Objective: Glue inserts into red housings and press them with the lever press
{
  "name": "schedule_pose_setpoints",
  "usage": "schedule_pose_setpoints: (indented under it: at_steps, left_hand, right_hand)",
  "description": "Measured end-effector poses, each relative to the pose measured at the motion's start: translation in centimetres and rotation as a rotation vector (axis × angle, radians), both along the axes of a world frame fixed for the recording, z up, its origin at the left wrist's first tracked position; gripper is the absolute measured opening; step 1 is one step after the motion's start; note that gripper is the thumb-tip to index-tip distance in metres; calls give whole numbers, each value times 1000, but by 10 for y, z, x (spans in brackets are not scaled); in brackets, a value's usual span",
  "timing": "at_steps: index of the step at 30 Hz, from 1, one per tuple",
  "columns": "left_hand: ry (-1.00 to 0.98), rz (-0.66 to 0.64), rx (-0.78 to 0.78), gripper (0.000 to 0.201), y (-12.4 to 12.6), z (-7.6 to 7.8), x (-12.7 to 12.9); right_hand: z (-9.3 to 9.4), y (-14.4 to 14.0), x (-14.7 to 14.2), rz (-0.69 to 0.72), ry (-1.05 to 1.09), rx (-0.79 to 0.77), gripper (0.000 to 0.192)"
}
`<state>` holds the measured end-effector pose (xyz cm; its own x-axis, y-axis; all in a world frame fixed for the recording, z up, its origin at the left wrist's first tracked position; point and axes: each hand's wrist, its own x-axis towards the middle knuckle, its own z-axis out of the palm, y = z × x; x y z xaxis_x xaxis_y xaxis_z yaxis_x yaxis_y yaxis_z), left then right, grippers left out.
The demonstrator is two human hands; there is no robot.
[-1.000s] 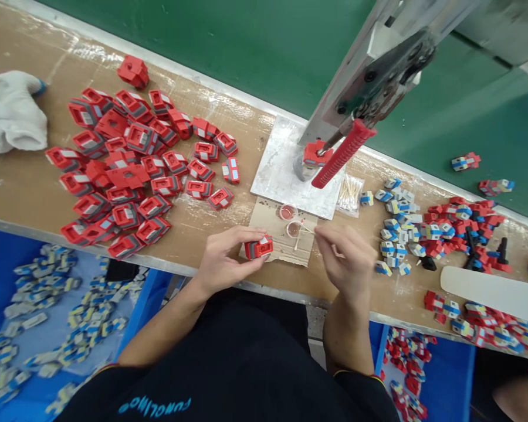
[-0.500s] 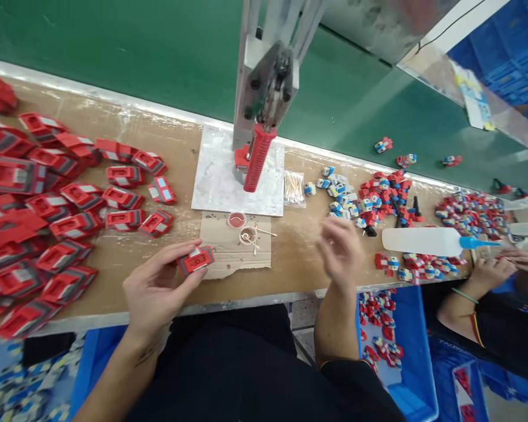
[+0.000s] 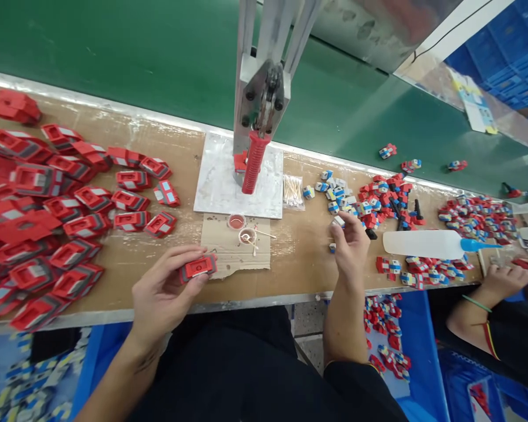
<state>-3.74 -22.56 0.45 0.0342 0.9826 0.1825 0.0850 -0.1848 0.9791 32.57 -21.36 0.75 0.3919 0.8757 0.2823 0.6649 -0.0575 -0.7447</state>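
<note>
The left hand [image 3: 162, 290] grips 1 red toy piece [image 3: 198, 268] between thumb and fingers, over the near left corner of the cardboard [image 3: 233, 258]. At the fingertips of the right hand [image 3: 352, 243] shows a small white piece [image 3: 338, 221], partly hidden; whether they pinch it, I cannot tell. 2 small cups [image 3: 236, 228] stand on the cardboard.

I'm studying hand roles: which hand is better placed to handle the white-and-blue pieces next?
Probably the right hand: it is at a small white piece, beside the white-and-blue pieces. The left hand holds a red piece, farther away.
</note>
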Motion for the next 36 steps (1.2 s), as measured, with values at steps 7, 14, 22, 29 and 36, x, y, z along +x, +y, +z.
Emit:
schedule_pose_setpoints:
  at_steps: [7,14,22,29,36]
  left_hand:
    - [-246,-213,-129,34,10,13,34]
    - [-305,-211,-105,32,9,6,33]
    - [-402,-251,-200,37,2,-5,24]
    - [-686,-362,-320,50,-4,-8,30]
    - [-599,-354,-331,48,-9,-7,30]
  right_hand:
    - [4,-27,-101,323,1050,116,39]
    - [0,-24,-124,432,1141,38,41]
    - [17,-33,-124,540,800,56,37]
    - [31,-28,-126,770,383,85,52]
    - [27,-27,-139,787,366,144,45]
